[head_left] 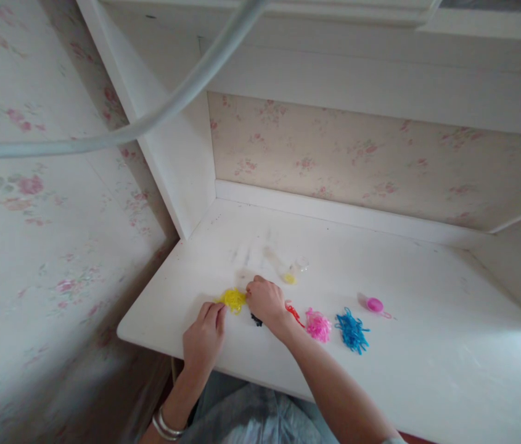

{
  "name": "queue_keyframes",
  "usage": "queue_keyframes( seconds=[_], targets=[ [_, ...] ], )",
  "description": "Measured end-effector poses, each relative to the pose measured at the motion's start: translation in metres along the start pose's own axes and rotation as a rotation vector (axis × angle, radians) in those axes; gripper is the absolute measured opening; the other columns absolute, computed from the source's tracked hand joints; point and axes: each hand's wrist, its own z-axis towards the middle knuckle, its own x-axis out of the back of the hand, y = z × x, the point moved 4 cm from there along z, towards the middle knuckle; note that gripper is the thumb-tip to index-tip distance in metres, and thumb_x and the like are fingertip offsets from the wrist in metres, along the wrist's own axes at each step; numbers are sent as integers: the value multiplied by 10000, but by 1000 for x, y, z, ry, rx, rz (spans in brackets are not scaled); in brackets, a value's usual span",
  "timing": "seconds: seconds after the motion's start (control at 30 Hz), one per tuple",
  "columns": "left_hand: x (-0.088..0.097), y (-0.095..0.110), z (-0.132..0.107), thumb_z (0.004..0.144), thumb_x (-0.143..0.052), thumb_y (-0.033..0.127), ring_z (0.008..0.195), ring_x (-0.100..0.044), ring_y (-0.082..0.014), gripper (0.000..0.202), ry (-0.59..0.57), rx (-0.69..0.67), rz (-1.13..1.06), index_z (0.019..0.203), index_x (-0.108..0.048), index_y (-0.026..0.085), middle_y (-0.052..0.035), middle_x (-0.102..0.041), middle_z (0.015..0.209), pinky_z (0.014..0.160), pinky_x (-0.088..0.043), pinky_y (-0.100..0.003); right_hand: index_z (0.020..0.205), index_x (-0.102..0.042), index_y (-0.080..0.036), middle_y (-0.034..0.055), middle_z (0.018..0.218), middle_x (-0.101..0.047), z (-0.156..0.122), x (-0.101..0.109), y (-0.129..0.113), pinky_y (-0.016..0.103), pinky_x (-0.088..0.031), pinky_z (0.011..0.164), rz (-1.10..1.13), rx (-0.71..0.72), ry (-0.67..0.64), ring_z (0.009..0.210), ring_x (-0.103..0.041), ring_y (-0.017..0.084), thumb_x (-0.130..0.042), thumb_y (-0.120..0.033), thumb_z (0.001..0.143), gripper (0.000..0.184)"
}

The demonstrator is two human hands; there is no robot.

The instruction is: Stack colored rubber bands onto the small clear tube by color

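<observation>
A pile of thin yellow rubber bands (233, 300) lies on the white desk (408, 271) between my two hands. My left hand (205, 336) is at its left edge, thumb and fingers pinched on a bit of yellow. At the right edge is my right hand (266, 300), its fingers curled down; what they hold, if anything, is hidden. Below my right hand a black pile (256, 320) partly shows. Red bands (294, 313) stick out beyond my right wrist, which covers part of them. Pink bands (318, 325) and blue bands (352, 331) form separate piles farther right.
Behind my right hand lie a small yellow piece (290, 279) and a clear plastic piece (303, 265). A pink round object (375, 304) with a thin tail is on the right. A pale tube (149, 123) crosses the upper left, and a side panel (168, 135) borders the desk.
</observation>
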Motion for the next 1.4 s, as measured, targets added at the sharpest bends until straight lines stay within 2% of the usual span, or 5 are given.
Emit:
queue_keyframes(
  seconds=[0.33, 0.67, 0.9, 1.07, 1.4],
  targets=[
    [3, -4, 1, 939, -369, 314, 791, -621, -145, 259, 55, 78, -106, 982, -599, 202, -39, -643, 990, 628, -431, -224, 933, -702, -240, 34, 1005, -639, -9, 23, 8, 237, -394, 699, 108, -1, 102, 857, -616, 147, -420, -261, 916, 283],
    [1, -9, 1, 927, -381, 372, 765, -595, -143, 269, 93, 141, -210, 947, -584, 198, -35, -621, 957, 660, -449, -245, 860, -729, -217, 1, 720, -600, -45, 62, 47, 214, -399, 630, 513, 16, 593, 624, -544, 107, -505, -323, 880, 249],
    [3, -10, 3, 912, -394, 404, 682, -563, -140, 276, 100, 167, -274, 932, -569, 192, -37, -604, 913, 646, -450, -268, 849, -733, -193, 6, 690, -593, -69, 101, 94, 228, -395, 610, 411, -153, 934, 574, -514, 106, -505, -368, 869, 289],
    [1, -19, 7, 892, -408, 437, 668, -559, -147, 322, 102, 208, -385, 916, -590, 173, -48, -609, 882, 684, -470, -296, 864, -733, -193, 8, 711, -607, -61, 102, 109, 230, -389, 615, 354, -162, 944, 580, -531, 104, -490, -357, 869, 294],
    [6, -35, 13, 822, -471, 552, 677, -594, -179, 429, 41, 421, -564, 926, -621, 164, -61, -657, 862, 620, -478, -303, 978, -728, -192, 10, 753, -620, -61, 96, 114, 232, -410, 654, 405, -121, 892, 613, -546, 108, -478, -347, 874, 312]
  ],
)
